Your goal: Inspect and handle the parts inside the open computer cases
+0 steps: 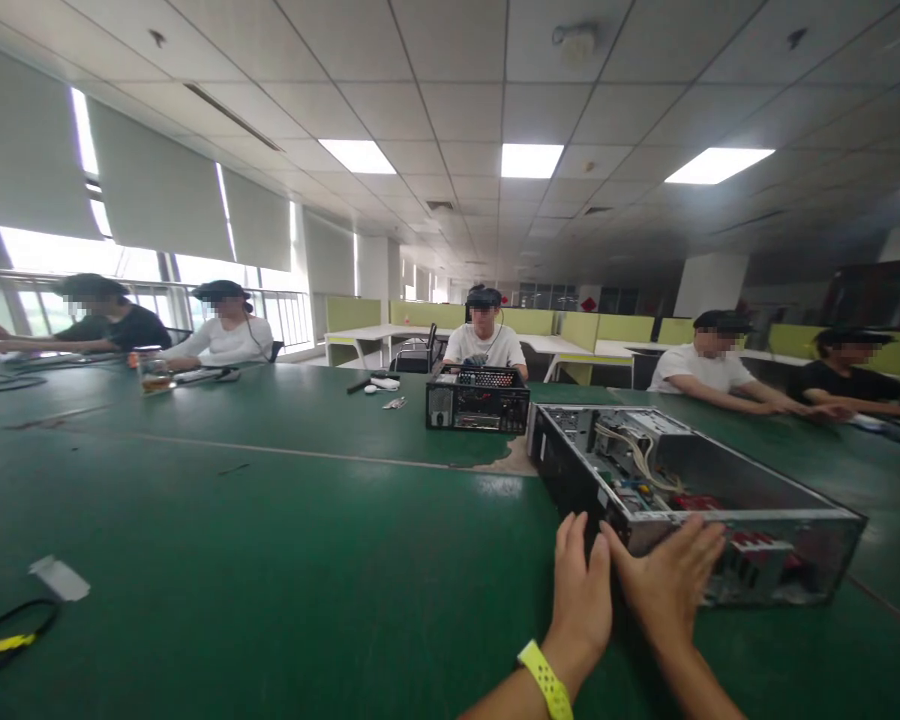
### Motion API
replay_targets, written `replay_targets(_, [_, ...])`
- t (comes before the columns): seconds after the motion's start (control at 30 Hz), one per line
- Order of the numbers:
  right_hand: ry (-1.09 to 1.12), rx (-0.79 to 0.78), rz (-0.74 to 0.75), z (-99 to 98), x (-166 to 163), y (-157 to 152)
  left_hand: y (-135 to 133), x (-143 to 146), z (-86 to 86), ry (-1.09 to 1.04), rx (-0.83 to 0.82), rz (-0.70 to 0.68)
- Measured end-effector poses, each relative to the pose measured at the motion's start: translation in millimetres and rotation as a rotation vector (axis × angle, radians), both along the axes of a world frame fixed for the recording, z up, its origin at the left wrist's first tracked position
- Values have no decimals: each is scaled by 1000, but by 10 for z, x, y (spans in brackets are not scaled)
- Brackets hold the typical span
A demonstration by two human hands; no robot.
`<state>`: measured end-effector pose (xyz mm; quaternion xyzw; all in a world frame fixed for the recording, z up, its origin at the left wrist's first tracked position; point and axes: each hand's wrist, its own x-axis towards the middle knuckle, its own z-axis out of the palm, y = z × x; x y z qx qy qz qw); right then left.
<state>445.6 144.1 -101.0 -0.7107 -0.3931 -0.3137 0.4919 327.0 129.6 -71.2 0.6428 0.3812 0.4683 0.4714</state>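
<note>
Case point(690, 500) lies open on the desk point(270, 560), right of centre, its innards untouched. Both hands rest flat on its near corner, left hand point(581, 590) and right hand point(667, 585) with fingers spread, gripping nothing. Work looks barely begun.

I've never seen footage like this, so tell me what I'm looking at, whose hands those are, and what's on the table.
This is one picture from a camera worn on a person's head, looking forward and down. The two bare hands at the bottom are the wearer's own: the left hand, with a yellow wristband, and the right hand both rest open against the near corner of an open computer case on a green table. Nothing is gripped. A smaller black case sits farther back, and other people sit around the table.
</note>
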Motion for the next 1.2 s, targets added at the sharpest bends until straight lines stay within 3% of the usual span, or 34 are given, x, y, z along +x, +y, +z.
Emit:
replay_targets(0.13, [21,-28,-5,63,-4,130,-135,-666,-30,105,36,72])
replay_targets(0.23, [-22,-64,-31,142,177,200,-167,-1146,-67,203,43,80])
replay_targets(0.33, [-140,-130,-46,337,415,219,-62,-1427,-121,289,59,93])
replay_targets(0.53, [-270,-684,134,774,611,333,164,-1464,-237,363,110,146])
replay_targets(0.7, [-349,-642,132,771,585,379,52,-1469,-321,374,62,96])
replay_targets(0.83, [-382,-725,204,788,515,225,-112,-1460,-330,404,91,48])
replay_targets(0.93, [-443,-724,261,816,260,-124,-223,-1313,-166,385,215,19])
replay_targets(1.03, [-446,-673,367,820,-171,-696,-323,-1142,224,337,448,6])
replay_targets(1.13, [-491,-603,575,828,-421,-1311,-450,-1073,655,390,696,-224])
replay_targets(1.2, [-617,-533,757,839,-277,-1655,-554,-1072,825,502,822,-442])
